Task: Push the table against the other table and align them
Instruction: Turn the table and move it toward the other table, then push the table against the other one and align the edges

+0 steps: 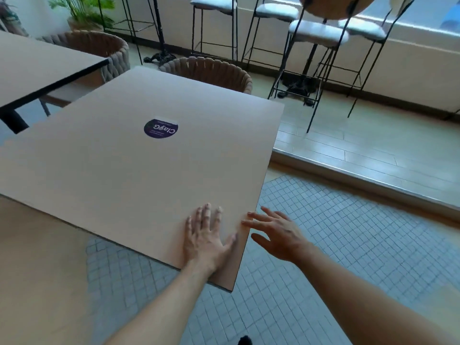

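- The tan square bench (139, 155) fills the middle of the view, turned at an angle, its near corner pointing toward the person.
- A round purple sticker (161, 128) sits near its centre.
- The left hand (206, 235) lies flat on the top near that corner, fingers spread, gripping nothing.
- The right hand (276, 232) is open too, fingertips at the right edge just beyond the corner; whether they touch it I cannot tell.
- A second bench (37, 257) lies at lower left; the angled bench's left edge overlaps it in view, with a wedge of grey tiled floor (323, 232) showing between them nearer the person.
- A third bench (42, 66) with a black edge stands apart at upper left.
- Woven chairs (211, 70) crowd the far side; open floor lies to the right.
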Available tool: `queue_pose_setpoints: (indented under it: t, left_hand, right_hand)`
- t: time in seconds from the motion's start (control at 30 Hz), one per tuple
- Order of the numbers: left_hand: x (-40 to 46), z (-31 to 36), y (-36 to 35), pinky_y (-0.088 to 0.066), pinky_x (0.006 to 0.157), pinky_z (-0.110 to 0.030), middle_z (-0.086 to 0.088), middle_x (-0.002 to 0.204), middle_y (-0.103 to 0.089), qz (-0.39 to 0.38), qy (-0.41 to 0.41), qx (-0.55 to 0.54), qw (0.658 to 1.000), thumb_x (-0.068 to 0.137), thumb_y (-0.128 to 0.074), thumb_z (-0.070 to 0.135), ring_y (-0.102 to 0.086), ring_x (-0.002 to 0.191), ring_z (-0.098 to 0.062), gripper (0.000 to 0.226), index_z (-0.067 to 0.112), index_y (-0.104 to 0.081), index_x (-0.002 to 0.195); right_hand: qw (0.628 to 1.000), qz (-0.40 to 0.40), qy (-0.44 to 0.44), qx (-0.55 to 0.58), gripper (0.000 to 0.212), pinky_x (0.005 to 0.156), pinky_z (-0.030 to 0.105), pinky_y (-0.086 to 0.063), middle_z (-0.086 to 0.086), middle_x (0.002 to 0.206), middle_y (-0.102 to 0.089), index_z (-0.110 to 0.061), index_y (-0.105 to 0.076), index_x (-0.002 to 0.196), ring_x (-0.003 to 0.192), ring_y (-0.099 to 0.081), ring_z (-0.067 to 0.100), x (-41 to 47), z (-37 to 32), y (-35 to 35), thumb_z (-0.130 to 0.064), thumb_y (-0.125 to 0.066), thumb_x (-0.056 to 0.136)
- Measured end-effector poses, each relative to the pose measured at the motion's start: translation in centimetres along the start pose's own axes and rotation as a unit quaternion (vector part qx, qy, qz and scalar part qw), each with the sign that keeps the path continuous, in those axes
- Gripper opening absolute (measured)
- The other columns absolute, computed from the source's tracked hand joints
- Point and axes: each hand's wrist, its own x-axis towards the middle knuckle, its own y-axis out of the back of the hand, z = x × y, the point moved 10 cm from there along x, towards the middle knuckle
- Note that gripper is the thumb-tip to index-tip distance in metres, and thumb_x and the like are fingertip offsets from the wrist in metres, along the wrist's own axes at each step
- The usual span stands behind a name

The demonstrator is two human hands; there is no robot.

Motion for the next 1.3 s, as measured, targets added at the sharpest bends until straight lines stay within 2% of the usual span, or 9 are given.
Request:
queue_pose_setpoints:
  t: [0.2, 0.4, 0.57, 0.7, 0.87, 1.0, 1.1, 1.2, 1.3]
  left_hand:
    - [5.9, 4.1, 0.0, 0.017, 0.118, -0.047, -0.004, 0.164, 0.019, 0.052, 0.036, -0.006, 0.998, 0.073, 0.003, 0.087, 0.023, 0.148, -0.021, 0.100, 0.030, 0.010, 0.156]
    - [9.6, 6.8, -0.1, 0.019, 0.117, -0.048, -0.002, 0.162, 0.024, 0.055, 0.073, -0.006, 0.996, 0.076, -0.005, 0.089, 0.031, 0.145, -0.017, 0.102, 0.028, 0.013, 0.155]
    - [11.4, 8.2, 1.0, 0.018, 0.118, -0.045, -0.002, 0.166, 0.005, 0.078, 0.094, -0.039, 0.992, 0.081, -0.007, 0.084, 0.017, 0.149, -0.016, 0.096, 0.026, -0.006, 0.158]
    - [12.9, 9.0, 1.7, 0.018, 0.118, -0.044, -0.002, 0.166, 0.000, 0.095, 0.145, -0.039, 0.984, 0.082, -0.007, 0.083, 0.012, 0.151, -0.018, 0.094, 0.026, -0.008, 0.158]
    - [14.7, 10.0, 1.1, 0.005, 0.120, -0.053, -0.007, 0.165, -0.012, 0.098, 0.230, -0.024, 0.968, 0.083, -0.020, 0.084, -0.005, 0.151, -0.029, 0.094, 0.025, -0.018, 0.157]
    - [15.5, 11.5, 0.7, -0.005, 0.120, -0.056, -0.013, 0.164, -0.009, 0.115, 0.329, -0.011, 0.937, 0.078, -0.017, 0.090, -0.004, 0.151, -0.033, 0.104, 0.022, -0.017, 0.157]
    - [16.3, 12.0, 0.8, -0.004, 0.120, -0.057, -0.015, 0.164, -0.003, 0.106, 0.385, -0.003, 0.917, 0.074, -0.018, 0.093, -0.001, 0.151, -0.035, 0.110, 0.022, -0.011, 0.157]
    - [17.2, 12.2, 1.2, -0.011, 0.118, -0.060, -0.014, 0.163, -0.013, 0.110, 0.408, -0.001, 0.906, 0.070, -0.030, 0.095, -0.011, 0.150, -0.037, 0.112, 0.022, -0.024, 0.156]
    - [17.3, 12.1, 1.3, -0.019, 0.115, -0.063, -0.015, 0.161, -0.023, 0.130, 0.394, 0.004, 0.910, 0.071, -0.037, 0.094, -0.022, 0.147, -0.038, 0.111, 0.019, -0.035, 0.152]
  right_hand:
    - [0.997, -0.014, 0.068, -0.040, 0.051, 0.120, 0.044, -0.019, -0.012, 0.159, -0.031, -0.042, -0.037, 0.148, 0.150, -0.019, 0.018, 6.3, 6.2, 3.3, -0.052, -0.045, 0.098]
    - [0.992, -0.030, 0.115, -0.037, 0.065, 0.118, 0.044, -0.023, -0.010, 0.159, -0.031, -0.040, -0.034, 0.149, 0.150, -0.020, 0.017, 11.8, 11.2, 6.6, -0.056, -0.057, 0.091]
    - [0.983, -0.053, 0.173, -0.040, 0.079, 0.120, 0.042, -0.022, -0.014, 0.161, -0.026, -0.043, -0.028, 0.151, 0.150, -0.017, 0.015, 16.0, 13.7, 9.1, -0.068, -0.060, 0.083]
    - [0.970, -0.060, 0.230, -0.044, 0.085, 0.120, 0.042, -0.020, -0.015, 0.161, -0.024, -0.043, -0.026, 0.152, 0.150, -0.016, 0.013, 20.0, 15.3, 11.1, -0.074, -0.058, 0.080]
    - [0.940, -0.087, 0.326, -0.043, 0.084, 0.119, 0.042, -0.024, -0.015, 0.160, -0.027, -0.040, -0.031, 0.151, 0.149, -0.019, 0.011, 25.2, 17.0, 11.1, -0.074, -0.060, 0.080]
    - [0.898, -0.115, 0.420, -0.060, 0.090, 0.120, 0.045, -0.023, -0.018, 0.162, -0.018, -0.043, -0.024, 0.153, 0.150, -0.013, 0.011, 28.2, 18.5, 9.8, -0.083, -0.051, 0.077]
    - [0.878, -0.112, 0.461, -0.064, 0.093, 0.120, 0.043, -0.020, -0.022, 0.162, -0.009, -0.048, -0.015, 0.153, 0.151, -0.004, 0.009, 29.3, 20.1, 8.7, -0.086, -0.047, 0.075]
    - [0.871, -0.086, 0.481, -0.051, 0.095, 0.120, 0.043, -0.016, -0.017, 0.163, -0.009, -0.045, -0.016, 0.154, 0.152, -0.004, 0.015, 30.8, 20.2, 8.5, -0.085, -0.049, 0.075]
    - [0.861, -0.052, 0.503, -0.053, 0.098, 0.119, 0.047, -0.018, -0.010, 0.164, -0.014, -0.040, -0.019, 0.155, 0.152, -0.010, 0.024, 31.1, 19.6, 8.1, -0.083, -0.053, 0.073]
